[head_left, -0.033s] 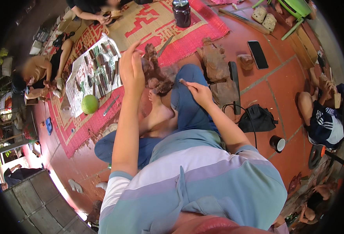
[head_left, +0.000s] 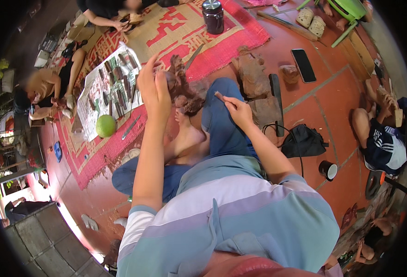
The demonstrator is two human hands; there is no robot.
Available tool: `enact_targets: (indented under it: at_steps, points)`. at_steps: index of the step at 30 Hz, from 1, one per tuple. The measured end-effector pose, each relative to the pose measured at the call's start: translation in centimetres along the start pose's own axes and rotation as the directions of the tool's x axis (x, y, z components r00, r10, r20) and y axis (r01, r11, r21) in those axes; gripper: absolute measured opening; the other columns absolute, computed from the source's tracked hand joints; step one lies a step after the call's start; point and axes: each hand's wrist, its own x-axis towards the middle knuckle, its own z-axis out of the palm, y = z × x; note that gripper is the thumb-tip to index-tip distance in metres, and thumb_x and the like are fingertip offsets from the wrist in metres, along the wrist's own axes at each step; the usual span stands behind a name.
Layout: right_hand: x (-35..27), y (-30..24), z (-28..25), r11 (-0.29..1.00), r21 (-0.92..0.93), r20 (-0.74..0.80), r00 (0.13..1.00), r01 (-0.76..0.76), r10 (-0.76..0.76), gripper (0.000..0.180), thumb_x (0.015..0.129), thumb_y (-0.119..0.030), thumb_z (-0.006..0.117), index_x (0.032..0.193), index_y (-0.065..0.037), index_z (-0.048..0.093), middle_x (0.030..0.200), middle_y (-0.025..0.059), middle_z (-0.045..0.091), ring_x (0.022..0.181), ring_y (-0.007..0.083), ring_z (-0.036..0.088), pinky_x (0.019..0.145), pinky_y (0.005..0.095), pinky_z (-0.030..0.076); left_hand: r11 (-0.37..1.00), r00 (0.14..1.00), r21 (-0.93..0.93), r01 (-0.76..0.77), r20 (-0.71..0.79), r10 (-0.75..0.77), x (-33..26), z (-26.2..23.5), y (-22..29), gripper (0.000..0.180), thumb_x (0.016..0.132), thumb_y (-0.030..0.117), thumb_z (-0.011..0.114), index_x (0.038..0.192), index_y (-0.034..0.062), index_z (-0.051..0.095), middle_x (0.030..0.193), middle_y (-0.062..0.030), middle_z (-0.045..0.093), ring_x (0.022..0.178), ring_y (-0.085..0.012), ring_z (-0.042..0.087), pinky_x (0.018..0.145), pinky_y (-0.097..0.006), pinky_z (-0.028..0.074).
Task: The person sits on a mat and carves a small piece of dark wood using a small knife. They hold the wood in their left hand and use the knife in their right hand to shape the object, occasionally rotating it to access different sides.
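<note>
My left hand [head_left: 155,87] is raised beside the carved brown wooden piece [head_left: 185,87], fingers apart and holding nothing. It hides part of that piece from view. Over my right knee, my right hand [head_left: 238,112] is closed around a short brown stick-like tool [head_left: 219,96]; only one end pokes out, so its exact kind cannot be told. My bare foot [head_left: 183,121] rests against the near side of the carved wood. To the left, several dark-handled carving tools [head_left: 119,74] lie on a white printed sheet [head_left: 89,87].
A green round fruit [head_left: 106,126] and a thin blade [head_left: 131,128] lie on the red mat [head_left: 85,168]. Rough wood blocks [head_left: 252,74], a phone [head_left: 303,65], a black bag [head_left: 305,141] and a cup [head_left: 328,170] sit rightward. A dark jar [head_left: 213,18] stands ahead. Other people sit around.
My left hand has shifted slightly left and its fingers have bent a little. The tool in my right hand has tilted slightly, showing more of its end.
</note>
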Motion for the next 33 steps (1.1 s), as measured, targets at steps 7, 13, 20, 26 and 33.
enact_targets:
  at_steps: [7,13,20,26,33]
  points:
    - [1.0,-11.5,-3.8,0.520,0.791,0.253,0.946,-0.323,0.202,0.018,0.093,-0.012,0.051,0.111,-0.010,0.052,0.063,-0.0049,0.043,0.054,0.0031,0.039,0.048,0.0187,0.031,0.959,0.853,-0.189,0.213,0.514,-0.089,-13.7,-1.1,2.2,0.037,0.091,0.018,0.054,0.124,0.0020,0.048,0.123,-0.0160,0.049,0.107,-0.0255,0.053,0.092,-0.036,0.041]
    - [0.7,-13.2,-4.0,0.810,0.522,0.634,0.756,-0.267,-0.159,0.022,0.084,-0.013,0.066,0.104,-0.007,0.064,0.087,0.0041,0.066,0.084,0.0061,0.059,0.073,0.0247,0.048,0.254,0.742,-0.708,0.659,0.556,-0.374,-10.4,-0.1,4.6,0.039,0.098,0.030,0.045,0.127,0.0035,0.043,0.135,-0.0204,0.044,0.122,-0.0267,0.048,0.102,-0.041,0.039]
    - [12.5,1.3,-13.4,0.791,-0.588,-0.566,0.786,-0.172,-0.249,0.045,0.085,-0.030,0.061,0.126,-0.014,0.051,0.130,0.0189,0.048,0.120,0.0412,0.041,0.096,0.0510,0.036,0.317,0.691,-0.622,0.716,0.566,-0.451,-10.4,-0.3,5.0,0.030,0.099,0.028,0.046,0.113,0.0023,0.051,0.124,-0.0171,0.054,0.107,-0.0219,0.057,0.091,-0.035,0.047]
    - [14.1,6.6,-17.8,0.527,-0.605,-0.658,0.747,-0.597,0.090,0.054,0.089,-0.043,0.054,0.137,-0.021,0.043,0.152,0.0237,0.013,0.136,0.0520,0.009,0.106,0.0625,0.016,0.361,0.669,-0.566,0.741,0.577,-0.468,-10.5,0.4,5.8,0.029,0.099,0.028,0.045,0.111,0.0021,0.052,0.121,-0.0162,0.056,0.104,-0.0203,0.057,0.088,-0.034,0.047]
    - [11.9,3.4,-14.0,0.751,-0.624,-0.540,0.813,-0.214,-0.216,0.039,0.088,-0.030,0.058,0.124,-0.016,0.055,0.145,0.0274,0.027,0.129,0.0568,0.021,0.101,0.0631,0.024,0.410,0.692,-0.558,0.721,0.552,-0.466,-10.3,0.1,5.4,0.029,0.099,0.027,0.045,0.111,0.0019,0.052,0.121,-0.0161,0.057,0.103,-0.0203,0.057,0.088,-0.034,0.046]
